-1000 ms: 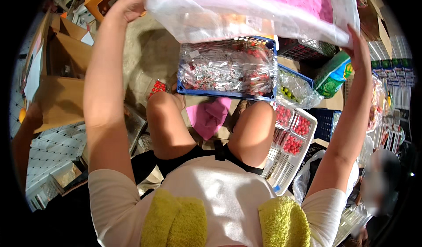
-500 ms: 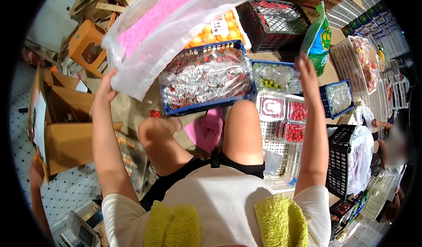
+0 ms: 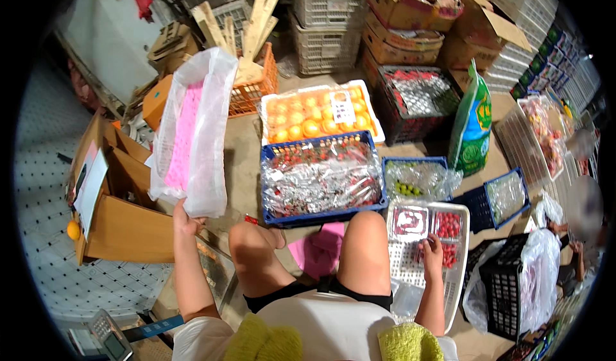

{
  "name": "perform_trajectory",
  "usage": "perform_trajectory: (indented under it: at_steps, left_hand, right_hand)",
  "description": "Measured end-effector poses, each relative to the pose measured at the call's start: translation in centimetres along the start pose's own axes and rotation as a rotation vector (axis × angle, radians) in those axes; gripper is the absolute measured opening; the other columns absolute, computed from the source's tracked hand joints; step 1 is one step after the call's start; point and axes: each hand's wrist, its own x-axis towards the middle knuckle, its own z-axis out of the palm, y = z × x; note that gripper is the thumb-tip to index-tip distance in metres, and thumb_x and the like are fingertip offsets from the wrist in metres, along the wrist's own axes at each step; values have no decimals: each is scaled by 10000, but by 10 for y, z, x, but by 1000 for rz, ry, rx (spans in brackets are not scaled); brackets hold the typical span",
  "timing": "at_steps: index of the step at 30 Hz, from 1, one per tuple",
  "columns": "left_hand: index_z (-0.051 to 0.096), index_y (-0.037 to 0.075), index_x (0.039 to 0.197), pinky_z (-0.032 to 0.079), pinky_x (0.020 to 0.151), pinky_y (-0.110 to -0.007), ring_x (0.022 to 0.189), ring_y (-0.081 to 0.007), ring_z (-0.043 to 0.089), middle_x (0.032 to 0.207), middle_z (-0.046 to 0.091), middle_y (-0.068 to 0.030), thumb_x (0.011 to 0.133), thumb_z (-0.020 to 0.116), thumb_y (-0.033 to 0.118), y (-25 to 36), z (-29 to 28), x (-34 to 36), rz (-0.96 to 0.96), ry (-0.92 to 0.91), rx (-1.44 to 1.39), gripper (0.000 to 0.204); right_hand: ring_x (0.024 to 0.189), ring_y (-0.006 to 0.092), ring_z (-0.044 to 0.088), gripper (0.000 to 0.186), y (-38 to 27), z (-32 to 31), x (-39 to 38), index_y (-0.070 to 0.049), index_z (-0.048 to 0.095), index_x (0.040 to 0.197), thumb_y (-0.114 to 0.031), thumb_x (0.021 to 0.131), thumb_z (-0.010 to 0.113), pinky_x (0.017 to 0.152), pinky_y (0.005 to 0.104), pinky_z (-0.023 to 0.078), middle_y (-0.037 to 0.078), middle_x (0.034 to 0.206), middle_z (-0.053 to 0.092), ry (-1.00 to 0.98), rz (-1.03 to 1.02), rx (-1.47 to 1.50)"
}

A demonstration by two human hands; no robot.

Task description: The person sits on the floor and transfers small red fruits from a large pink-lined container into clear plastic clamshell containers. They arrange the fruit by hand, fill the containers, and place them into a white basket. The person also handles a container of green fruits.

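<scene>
My left hand (image 3: pixel 186 220) is closed on the near end of a long white basket (image 3: pixel 221 130) lined with translucent plastic and a pink sheet (image 3: pixel 186 130). On the right, my right hand (image 3: pixel 432 257) rests at a clear box of red berries (image 3: pixel 448 256), its fingers apart. That box sits in a white perforated tray (image 3: pixel 401 258) beside another clear box of red berries (image 3: pixel 447 223) and a box with a pale label (image 3: pixel 409 222). Ahead of my knees lies a blue crate (image 3: pixel 321 218) of small red fruit under shiny clear wrapping (image 3: pixel 321 188).
Orange fruit (image 3: pixel 311 128) fills a white box behind the blue crate. Small blue crates, one with green fruit (image 3: pixel 407 188), and a green bag (image 3: pixel 471 136) stand right. Brown cartons (image 3: pixel 135 232) lie left. A pink cloth (image 3: pixel 319 252) is between my legs. Other people are at far right.
The lined basket has come down from in front of me to the left, still in my left hand. My right hand has moved from near the green bag down to the berry boxes.
</scene>
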Motion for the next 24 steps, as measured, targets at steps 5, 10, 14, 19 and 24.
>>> perform_trajectory:
  at_steps: [5,10,14,19,24]
  left_hand:
    - [550,81,1217,486,880,-538,1088,-328,585,1209,606,-122,916,437,322,-6,-45,-20,-66,43,-164,402]
    - [557,78,1213,471,895,-553,1120,-335,566,1210,607,-129,910,441,321,-16,-63,-36,-37,109,-179,405]
    - [557,69,1208,466,909,-546,1116,-335,567,1208,608,-128,912,446,314,-30,-69,-46,-54,55,-148,400]
    - [562,70,1195,486,867,-513,1091,-322,577,1189,612,-127,913,449,312,-30,-44,-70,-31,-21,-223,389]
    - [566,58,1147,508,738,-432,989,-272,614,1133,626,-107,919,468,293,-28,-6,-64,-79,-143,9,341]
  right_hand:
    - [820,76,566,303,1,8,20,-82,515,1249,-124,951,553,677,225,428,-5,1044,611,-72,-116,22]
    - [843,74,569,297,2,14,19,-86,516,1249,-119,954,538,663,228,429,-5,1037,604,-92,-83,57]
    - [922,108,568,322,-2,13,17,-51,522,1265,-98,947,543,742,248,461,31,1069,593,-79,-193,-35]
    - [945,109,555,335,-21,18,11,-27,523,1266,-96,940,563,801,259,462,44,1098,590,-47,-364,-126]
    - [1071,157,547,330,-53,17,-11,-11,517,1268,-111,956,556,922,292,450,76,1165,584,-109,-302,143]
